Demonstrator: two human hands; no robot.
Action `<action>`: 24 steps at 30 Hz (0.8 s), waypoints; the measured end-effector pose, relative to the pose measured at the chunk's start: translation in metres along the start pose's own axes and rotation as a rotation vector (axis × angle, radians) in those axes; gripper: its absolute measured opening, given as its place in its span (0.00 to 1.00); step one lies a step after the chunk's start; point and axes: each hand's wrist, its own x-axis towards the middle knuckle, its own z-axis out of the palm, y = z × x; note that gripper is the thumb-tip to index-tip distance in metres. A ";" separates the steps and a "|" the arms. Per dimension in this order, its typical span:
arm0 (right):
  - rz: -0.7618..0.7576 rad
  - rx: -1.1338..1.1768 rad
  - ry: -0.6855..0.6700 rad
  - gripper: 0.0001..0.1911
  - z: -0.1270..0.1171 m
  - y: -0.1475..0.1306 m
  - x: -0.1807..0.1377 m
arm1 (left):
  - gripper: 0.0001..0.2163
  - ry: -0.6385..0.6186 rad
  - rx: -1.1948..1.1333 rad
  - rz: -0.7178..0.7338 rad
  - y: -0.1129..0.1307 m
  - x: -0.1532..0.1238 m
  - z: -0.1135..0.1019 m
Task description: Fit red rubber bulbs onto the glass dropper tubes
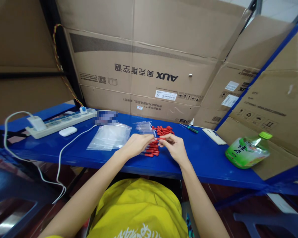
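Over the middle of the blue table, both of my hands meet at one small red-handled piece [159, 138]. The fingers of my left hand [137, 144] are pinched at its left end, where a thin shaft is mostly hidden. My right hand [175, 147] pinches the red handle between thumb and fingers. Just below lies a row of red-handled pieces [152, 151], their shafts pointing left under my left hand. Beyond my hands are a bundle of thin clear rods [144, 127] and a pile of loose red handles [164, 130].
Clear plastic bags [109, 137] lie left on the blue table [203, 165]. A power strip [64, 123], a white case [68, 131] and a white cable [64, 148] are further left. Rightward are a green screwdriver [192, 129], a phone [214, 136] and a green-labelled bottle [247, 151]. Cardboard [144, 49] walls the back.
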 end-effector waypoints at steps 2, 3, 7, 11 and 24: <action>0.001 0.004 -0.002 0.18 0.000 0.000 0.000 | 0.13 -0.004 -0.001 0.004 0.000 0.000 0.000; 0.001 0.006 -0.003 0.18 0.001 0.000 0.000 | 0.13 -0.002 -0.005 0.005 0.000 0.000 0.000; 0.000 0.010 -0.007 0.18 0.001 -0.001 -0.001 | 0.14 0.003 -0.010 0.006 0.001 0.000 -0.001; 0.001 0.020 -0.029 0.17 0.001 0.000 -0.001 | 0.13 -0.021 0.020 0.017 0.003 0.000 -0.003; 0.029 0.020 -0.003 0.17 0.001 0.000 0.001 | 0.15 0.084 0.017 -0.022 0.000 0.001 0.004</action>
